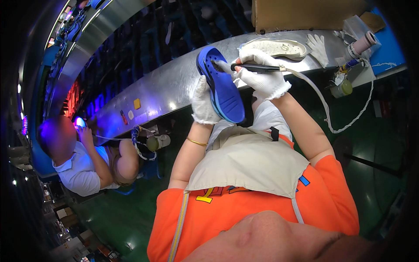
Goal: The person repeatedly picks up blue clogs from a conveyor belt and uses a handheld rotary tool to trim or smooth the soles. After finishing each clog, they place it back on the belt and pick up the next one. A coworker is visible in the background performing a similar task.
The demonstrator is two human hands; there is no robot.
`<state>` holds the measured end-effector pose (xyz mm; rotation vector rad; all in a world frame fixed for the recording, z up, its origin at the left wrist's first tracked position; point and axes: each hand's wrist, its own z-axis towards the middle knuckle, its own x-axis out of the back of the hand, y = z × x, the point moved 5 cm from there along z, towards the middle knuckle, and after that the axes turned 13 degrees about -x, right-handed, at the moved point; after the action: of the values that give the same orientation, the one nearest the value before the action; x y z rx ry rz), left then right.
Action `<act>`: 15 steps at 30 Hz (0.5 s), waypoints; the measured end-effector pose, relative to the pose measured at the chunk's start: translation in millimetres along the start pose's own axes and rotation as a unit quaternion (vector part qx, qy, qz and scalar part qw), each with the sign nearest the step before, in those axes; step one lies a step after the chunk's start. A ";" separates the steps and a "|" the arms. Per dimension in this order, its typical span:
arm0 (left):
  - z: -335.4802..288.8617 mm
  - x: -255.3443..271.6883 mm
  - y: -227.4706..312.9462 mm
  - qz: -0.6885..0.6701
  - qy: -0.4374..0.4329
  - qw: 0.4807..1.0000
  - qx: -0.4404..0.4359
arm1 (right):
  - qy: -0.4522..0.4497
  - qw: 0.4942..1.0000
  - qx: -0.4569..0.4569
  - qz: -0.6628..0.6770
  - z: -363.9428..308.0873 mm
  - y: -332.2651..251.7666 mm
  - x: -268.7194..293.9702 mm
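My left hand (203,104), in a white knit glove with bare fingertips, grips a blue clog-like shoe (228,97) by its side. The shoe is tilted up in front of the bench edge, with small holes around its rounded upper end. In a similar glove, my right hand (262,81) holds a black-handled brush (261,68) between thumb and fingers. Its pale tip lies at the shoe's upper part; whether it touches cannot be told. From the handle's back end a whitish hose (321,98) loops down and away to the right.
On the metal bench (161,85) lie a white shoe-shaped piece (277,47) and a spare glove (318,49). At right stand a thread-like spool (362,43) and a greenish container (342,88). A cardboard box (305,14) sits behind. To the left, a co-worker (83,174) sits holding something lit.
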<state>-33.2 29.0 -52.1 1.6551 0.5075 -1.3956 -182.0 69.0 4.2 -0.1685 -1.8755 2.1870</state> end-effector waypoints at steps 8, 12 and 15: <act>7.9 9.9 -4.9 0.136 0.100 0.981 -0.099 | -0.082 0.991 -0.023 0.099 -21.8 -8.9 -18.8; 13.1 8.5 -0.1 0.134 0.096 0.979 -0.120 | -0.026 0.996 0.079 -0.025 -18.7 -24.1 -12.2; 18.8 1.7 5.0 0.175 0.078 0.974 -0.124 | -0.058 0.994 0.074 -0.047 -25.2 -16.1 -21.3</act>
<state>-39.5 10.6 -51.5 1.5659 0.4341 -0.9129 -153.4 89.6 14.3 0.0748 -1.7316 2.3027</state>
